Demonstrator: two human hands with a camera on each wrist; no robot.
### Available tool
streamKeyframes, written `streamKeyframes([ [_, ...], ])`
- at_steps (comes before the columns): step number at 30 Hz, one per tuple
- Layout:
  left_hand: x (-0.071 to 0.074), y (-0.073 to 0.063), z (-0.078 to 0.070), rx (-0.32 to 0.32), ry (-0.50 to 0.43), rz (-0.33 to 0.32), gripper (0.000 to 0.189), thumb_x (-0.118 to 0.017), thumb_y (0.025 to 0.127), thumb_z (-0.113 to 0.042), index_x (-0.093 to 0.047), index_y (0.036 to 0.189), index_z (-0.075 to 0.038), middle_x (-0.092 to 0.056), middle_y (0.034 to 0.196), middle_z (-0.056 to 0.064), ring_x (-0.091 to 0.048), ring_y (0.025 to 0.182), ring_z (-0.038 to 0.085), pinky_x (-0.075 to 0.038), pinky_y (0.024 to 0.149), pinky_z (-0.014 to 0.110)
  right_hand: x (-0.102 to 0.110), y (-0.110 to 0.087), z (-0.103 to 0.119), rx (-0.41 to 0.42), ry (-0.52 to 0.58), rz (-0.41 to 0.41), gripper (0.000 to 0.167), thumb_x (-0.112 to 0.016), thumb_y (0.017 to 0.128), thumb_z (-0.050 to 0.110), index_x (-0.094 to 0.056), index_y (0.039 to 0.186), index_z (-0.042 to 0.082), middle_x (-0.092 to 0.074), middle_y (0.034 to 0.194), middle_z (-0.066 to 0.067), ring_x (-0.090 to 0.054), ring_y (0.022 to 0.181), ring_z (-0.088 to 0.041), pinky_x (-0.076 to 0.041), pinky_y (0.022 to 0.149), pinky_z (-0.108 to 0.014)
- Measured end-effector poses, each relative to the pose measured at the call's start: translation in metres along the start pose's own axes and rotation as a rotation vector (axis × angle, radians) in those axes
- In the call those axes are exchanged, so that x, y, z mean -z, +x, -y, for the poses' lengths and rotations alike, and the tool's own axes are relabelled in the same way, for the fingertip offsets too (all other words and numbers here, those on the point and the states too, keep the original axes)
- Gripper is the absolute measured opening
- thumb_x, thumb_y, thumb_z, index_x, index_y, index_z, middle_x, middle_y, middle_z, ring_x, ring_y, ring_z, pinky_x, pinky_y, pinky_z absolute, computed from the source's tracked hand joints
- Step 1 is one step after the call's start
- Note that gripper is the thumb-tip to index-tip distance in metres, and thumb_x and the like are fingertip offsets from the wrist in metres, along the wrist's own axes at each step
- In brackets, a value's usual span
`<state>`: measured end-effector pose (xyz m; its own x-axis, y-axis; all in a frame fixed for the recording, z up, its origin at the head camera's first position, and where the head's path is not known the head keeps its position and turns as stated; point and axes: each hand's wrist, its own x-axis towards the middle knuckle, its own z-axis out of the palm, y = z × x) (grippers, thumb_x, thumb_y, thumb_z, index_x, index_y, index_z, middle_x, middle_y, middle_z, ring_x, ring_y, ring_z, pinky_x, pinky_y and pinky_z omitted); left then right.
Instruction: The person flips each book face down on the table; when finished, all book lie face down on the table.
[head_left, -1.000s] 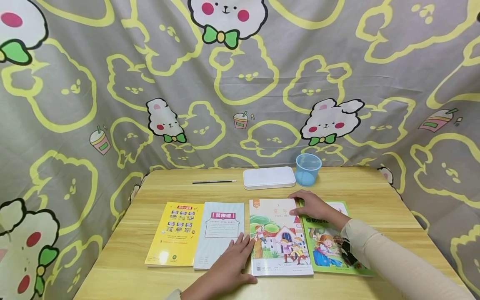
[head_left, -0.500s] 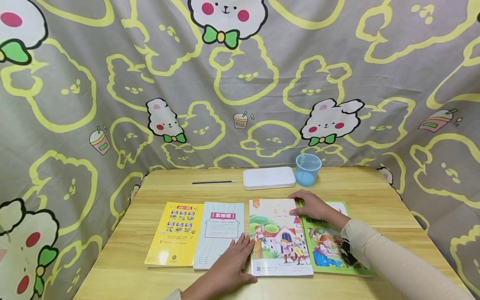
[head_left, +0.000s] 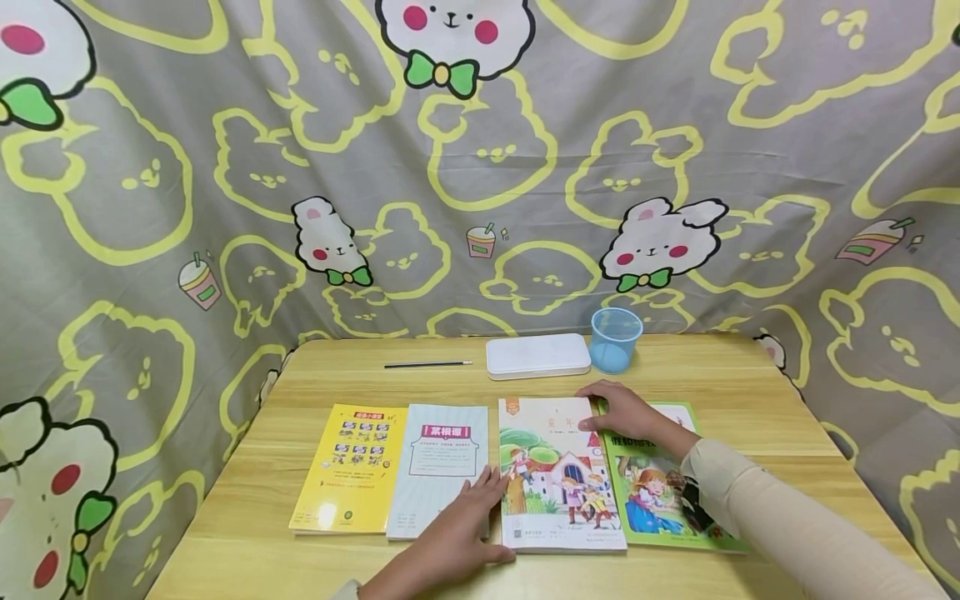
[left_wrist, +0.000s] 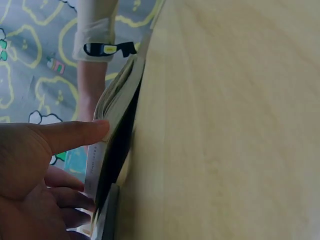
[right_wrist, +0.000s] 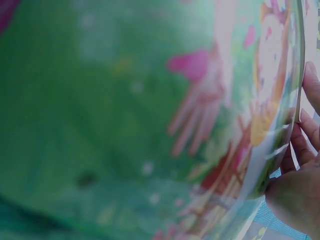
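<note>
A white book [head_left: 558, 500] with a picture of a house and children lies between the two hands. My left hand [head_left: 457, 533] grips its near left corner, the thumb along the near edge and the fingers at the left side. In the left wrist view, dark space shows under the book's near edge [left_wrist: 112, 115], where the page ends fan slightly. My right hand [head_left: 622, 414] holds the far right corner, fingertips at the top edge and thumb at the right side. Under that forearm lies a green book [head_left: 652, 492], its cover filling most of the right wrist view.
Left of the white book lie a pale blue book [head_left: 442, 450], partly under the left hand, and a yellow book [head_left: 352, 475]. Toward the back are a dark pencil [head_left: 427, 364], a white case [head_left: 536, 356] and a blue cup [head_left: 615, 342]. A patterned curtain [head_left: 405, 158] encloses the wooden table [head_left: 247, 500].
The near edge of the white book has risen slightly, showing more of its thickness. The left hand has shifted very little; the right hand keeps its place.
</note>
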<state>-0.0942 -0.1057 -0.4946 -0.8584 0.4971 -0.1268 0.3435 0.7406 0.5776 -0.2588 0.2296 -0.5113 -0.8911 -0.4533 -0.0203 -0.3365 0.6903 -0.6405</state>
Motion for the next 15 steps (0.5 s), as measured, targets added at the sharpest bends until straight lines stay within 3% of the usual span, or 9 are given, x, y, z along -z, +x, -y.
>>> streamKeyframes([
  [7, 0.0036, -0.0004, -0.0022, 0.033, -0.104, -0.021, 0.101, -0.090, 0.078, -0.036, -0.037, 0.160, -0.009, -0.026, 0.168, 0.009, -0.024, 0.156, 0.030, -0.024, 0.124, 0.056, 0.0001, -0.0001, -0.0005, 0.012, -0.002, 0.002, 0.063, -0.079, 0.091, 0.040, -0.061, 0.140, 0.005, -0.059, 0.139, -0.018, -0.053, 0.130, -0.041, -0.048, 0.105, -0.059],
  [15, 0.0046, 0.0023, -0.0031, -0.015, -0.248, -0.063, 0.097, -0.091, 0.079, -0.025, -0.038, 0.159, -0.006, -0.029, 0.166, 0.011, -0.035, 0.151, 0.032, -0.029, 0.123, 0.048, 0.0008, -0.0003, -0.0001, 0.002, 0.001, 0.004, 0.062, -0.079, 0.091, 0.039, -0.060, 0.140, 0.004, -0.059, 0.139, -0.019, -0.053, 0.130, -0.041, -0.047, 0.105, -0.059],
])
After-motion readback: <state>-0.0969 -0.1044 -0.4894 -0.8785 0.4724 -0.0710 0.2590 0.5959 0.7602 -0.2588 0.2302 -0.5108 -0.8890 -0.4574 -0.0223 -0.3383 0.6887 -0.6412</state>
